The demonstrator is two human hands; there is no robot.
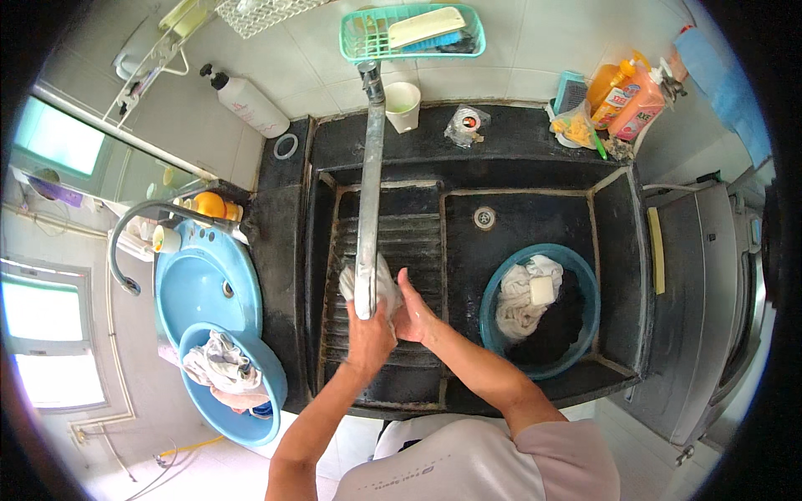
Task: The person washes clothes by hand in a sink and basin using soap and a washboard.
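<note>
A wet white cloth [387, 289] is bunched over the ribbed washboard part of a black stone sink [410, 250], below a long metal faucet [369, 206] that partly covers it. My left hand [371, 338] grips the cloth from the near side; the faucet's end hides some of its fingers. My right hand [415, 313] lies against the cloth's right side, thumb raised and fingers partly hidden. In the right basin stands a blue-green tub [594, 313] with white cloth, dark cloth and a pale soap bar [541, 290].
A light blue washbasin [194, 288] stands at left, with a blue tub [276, 382] of clothes before it. A white cup [403, 106] and pump bottles [639, 103] line the back ledge. A green basket [351, 47] hangs above; a metal-grey appliance [683, 300] is at right.
</note>
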